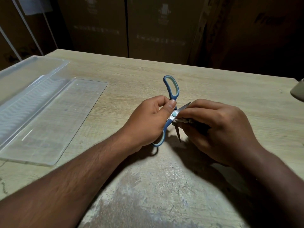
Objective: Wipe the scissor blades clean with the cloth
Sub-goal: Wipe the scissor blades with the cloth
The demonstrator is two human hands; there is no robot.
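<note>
The scissors (171, 87) have blue handles with pale blue lining and a pale blue pivot screw, and their blades are spread apart. My left hand (148, 119) grips them at the handles just by the pivot, thumb on top. One blade points up to the right, the other down toward me. My right hand (217, 130) pinches a small dark cloth (185, 120) against the blades right beside the pivot. Most of the cloth is hidden under my fingers.
A clear plastic box (24, 83) and its flat clear lid (54, 122) lie on the wooden table (213, 83) at the left. A pale object (298, 91) sits at the right edge. Cardboard boxes stand behind the table.
</note>
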